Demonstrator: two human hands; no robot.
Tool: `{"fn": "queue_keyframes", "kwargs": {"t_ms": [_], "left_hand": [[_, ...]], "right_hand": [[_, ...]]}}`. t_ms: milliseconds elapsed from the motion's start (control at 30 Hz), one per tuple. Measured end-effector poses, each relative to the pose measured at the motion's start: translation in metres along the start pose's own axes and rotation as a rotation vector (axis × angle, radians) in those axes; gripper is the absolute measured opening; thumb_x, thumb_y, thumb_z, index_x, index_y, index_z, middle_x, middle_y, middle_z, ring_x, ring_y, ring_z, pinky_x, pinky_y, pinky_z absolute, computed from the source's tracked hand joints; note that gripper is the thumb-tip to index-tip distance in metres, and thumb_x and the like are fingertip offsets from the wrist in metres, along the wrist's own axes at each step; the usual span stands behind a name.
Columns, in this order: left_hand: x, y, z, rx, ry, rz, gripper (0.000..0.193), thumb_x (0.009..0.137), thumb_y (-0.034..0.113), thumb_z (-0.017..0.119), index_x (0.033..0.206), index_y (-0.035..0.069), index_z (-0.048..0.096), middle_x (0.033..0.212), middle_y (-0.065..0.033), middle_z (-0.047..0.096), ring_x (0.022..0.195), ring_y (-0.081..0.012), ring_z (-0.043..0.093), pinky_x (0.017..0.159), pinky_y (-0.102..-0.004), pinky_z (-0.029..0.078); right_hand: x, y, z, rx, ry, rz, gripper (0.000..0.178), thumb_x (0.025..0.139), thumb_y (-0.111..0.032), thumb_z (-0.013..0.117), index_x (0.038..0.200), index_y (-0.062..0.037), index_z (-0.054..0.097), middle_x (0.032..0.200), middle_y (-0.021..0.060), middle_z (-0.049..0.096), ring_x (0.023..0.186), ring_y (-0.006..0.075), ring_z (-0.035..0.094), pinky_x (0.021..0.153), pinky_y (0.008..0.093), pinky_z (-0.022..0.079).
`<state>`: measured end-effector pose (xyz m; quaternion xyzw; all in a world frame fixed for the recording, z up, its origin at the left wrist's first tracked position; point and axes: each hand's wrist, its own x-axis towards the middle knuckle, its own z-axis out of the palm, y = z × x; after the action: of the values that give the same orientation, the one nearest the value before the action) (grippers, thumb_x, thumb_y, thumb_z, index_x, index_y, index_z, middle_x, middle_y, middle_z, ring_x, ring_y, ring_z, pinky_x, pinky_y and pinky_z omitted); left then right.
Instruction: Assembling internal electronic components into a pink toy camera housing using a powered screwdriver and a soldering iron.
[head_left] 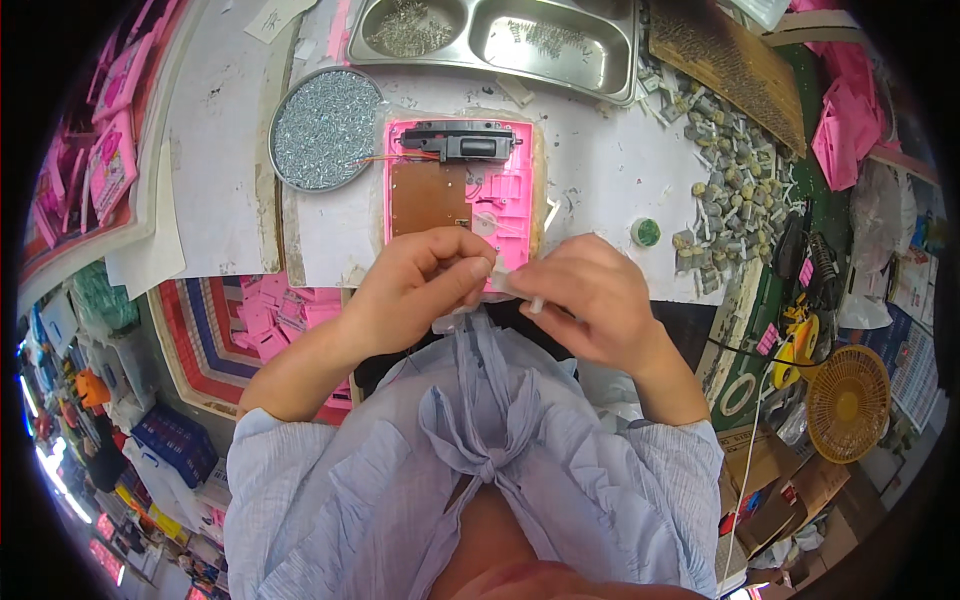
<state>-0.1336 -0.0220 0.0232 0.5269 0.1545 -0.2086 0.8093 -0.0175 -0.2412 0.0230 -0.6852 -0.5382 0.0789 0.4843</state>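
Note:
Over the near edge of a pink plastic casing (518,185) my two hands come together. In the casing lie a brown circuit board (428,197) and a black mechanism (468,143) with thin red wires. My right hand (590,298) is closed, with a small white plastic part (510,284) between its fingers. Fingers curled, thumb against the forefinger, my left hand (428,283) is beside that part; whatever it pinches is hidden.
Left of the casing stands a round tray of screws (325,130). A steel compartment tray (490,62) with small metal pieces is behind. Small grey-and-white parts (735,190) are heaped at right, near a green round piece (645,232). Pink pieces (280,320) fill a box at lower left.

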Motion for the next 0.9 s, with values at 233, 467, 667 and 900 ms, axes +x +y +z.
{"fn": "queue_keyframes", "kwargs": {"t_ms": [233, 467, 667, 900], "left_hand": [[0.020, 0.020, -0.009, 0.961, 0.002, 0.439, 0.017, 0.099, 0.016, 0.064, 0.110, 0.004, 0.069, 0.087, -0.0101, 0.068, 0.075, -0.0220, 0.067, 0.067, -0.0340, 0.053], [0.053, 0.003, -0.002, 1.639, -0.048, 0.572, 0.013, 0.082, 0.014, 0.069, 0.092, 0.008, 0.065, 0.082, -0.0085, 0.066, 0.076, -0.0313, 0.068, 0.062, -0.0412, 0.054], [0.056, 0.008, 0.002, 1.578, 0.014, 0.544, 0.012, 0.083, 0.013, 0.071, 0.091, 0.006, 0.066, 0.078, -0.0075, 0.067, 0.073, -0.0284, 0.068, 0.061, -0.0403, 0.053], [0.036, 0.009, -0.034, 0.939, 0.312, 0.628, 0.011, 0.083, 0.002, 0.078, 0.092, 0.002, 0.072, 0.080, -0.0080, 0.065, 0.067, -0.0175, 0.061, 0.059, -0.0308, 0.048]], "right_hand": [[-0.048, 0.001, -0.009, 0.461, -0.002, 0.509, 0.030, 0.088, -0.001, 0.072, 0.118, -0.0022, 0.068, 0.114, 0.0127, 0.074, 0.102, 0.0232, 0.071, 0.091, 0.0359, 0.054], [-0.074, 0.003, -0.009, 0.886, 0.251, 0.551, 0.024, 0.103, -0.003, 0.058, 0.126, 0.0026, 0.052, 0.130, 0.0239, 0.066, 0.115, 0.0225, 0.065, 0.103, 0.0372, 0.049], [-0.068, 0.010, -0.009, 0.728, 0.242, 0.598, 0.025, 0.102, -0.004, 0.061, 0.124, 0.0029, 0.054, 0.129, 0.0201, 0.068, 0.113, 0.0199, 0.066, 0.103, 0.0339, 0.050], [-0.016, 0.030, 0.001, -0.168, 0.039, 0.210, 0.030, 0.083, -0.005, 0.077, 0.111, -0.0053, 0.067, 0.111, 0.0106, 0.069, 0.104, 0.0290, 0.062, 0.092, 0.0390, 0.050]]}}
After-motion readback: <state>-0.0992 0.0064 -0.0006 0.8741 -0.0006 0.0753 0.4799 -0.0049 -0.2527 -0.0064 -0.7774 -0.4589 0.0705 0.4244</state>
